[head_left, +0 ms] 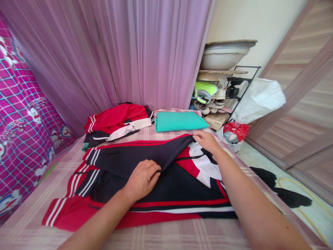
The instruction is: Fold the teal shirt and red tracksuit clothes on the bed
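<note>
A navy, red and white track jacket (179, 185) lies spread on the bed, with white stripes at its cuffs and hem. My right hand (206, 141) pinches the jacket's far right corner near the shoulder. Closed on the folded edge of the same dark cloth, my left hand (143, 178) rests about mid-jacket, its fingertips partly hidden. One dark panel is folded over, and a red and white section shows beside it. Behind the jacket sit a folded teal cloth (180, 121) and a loose heap of red, black and white clothes (119, 119).
The bed has a pink checked sheet (166, 238). Purple curtains (156, 52) hang behind it; a magenta patterned cloth (23, 139) hangs at the left. At right stand a shoe rack (244, 80) with basins (223, 57) on top, a white bag (260, 99), and black slippers (292, 197) on the floor.
</note>
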A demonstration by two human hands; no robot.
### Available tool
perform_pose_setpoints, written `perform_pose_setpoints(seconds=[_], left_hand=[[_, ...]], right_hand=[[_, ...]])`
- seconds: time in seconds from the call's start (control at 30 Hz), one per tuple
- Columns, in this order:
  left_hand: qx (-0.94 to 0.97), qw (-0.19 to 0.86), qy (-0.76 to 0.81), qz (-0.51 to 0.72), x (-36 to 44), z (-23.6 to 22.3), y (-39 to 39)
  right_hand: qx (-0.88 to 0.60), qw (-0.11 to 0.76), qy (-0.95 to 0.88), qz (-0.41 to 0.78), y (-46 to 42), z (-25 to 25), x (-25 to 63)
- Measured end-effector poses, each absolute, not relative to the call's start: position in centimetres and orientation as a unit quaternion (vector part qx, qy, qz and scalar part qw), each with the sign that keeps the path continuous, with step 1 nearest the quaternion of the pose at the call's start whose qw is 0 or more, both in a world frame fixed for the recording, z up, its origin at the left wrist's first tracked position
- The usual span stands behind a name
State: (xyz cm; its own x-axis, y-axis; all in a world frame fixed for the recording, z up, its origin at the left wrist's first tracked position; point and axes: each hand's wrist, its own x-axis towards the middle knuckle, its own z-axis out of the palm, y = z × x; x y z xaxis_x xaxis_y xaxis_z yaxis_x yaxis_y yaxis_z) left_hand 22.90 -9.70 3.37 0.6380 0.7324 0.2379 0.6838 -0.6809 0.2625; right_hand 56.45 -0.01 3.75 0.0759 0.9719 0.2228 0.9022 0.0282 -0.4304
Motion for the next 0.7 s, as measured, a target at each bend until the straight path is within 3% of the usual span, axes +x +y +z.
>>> perform_pose_setpoints(seconds=[0.17,0.3,0.4,0.53,0.7], left_hand=[[0.901,0.168,0.382,0.117,22.7,2.7,-10.3],[0.895,0.205,0.383,0.102,22.6,3.0,-9.3],[0.891,0.133,0.421,0.109,21.8,3.4,-7.3],[0.845,0.015,0.533,0.049,20.5,2.2,-4.7],[0.811,0.011,0.585,-0.001,20.0,0.3,-4.0]], right_hand=[[-0.753,0.158,-0.636,0.066,-1.2,3.1,56.2],[-0.753,0.202,-0.624,-0.039,-2.7,3.7,53.9],[-0.656,0.224,-0.719,-0.048,-3.6,4.3,49.6],[-0.472,0.119,-0.872,0.048,-3.9,2.9,45.3],[-0.609,0.024,-0.792,0.037,-2.6,0.1,48.9]])
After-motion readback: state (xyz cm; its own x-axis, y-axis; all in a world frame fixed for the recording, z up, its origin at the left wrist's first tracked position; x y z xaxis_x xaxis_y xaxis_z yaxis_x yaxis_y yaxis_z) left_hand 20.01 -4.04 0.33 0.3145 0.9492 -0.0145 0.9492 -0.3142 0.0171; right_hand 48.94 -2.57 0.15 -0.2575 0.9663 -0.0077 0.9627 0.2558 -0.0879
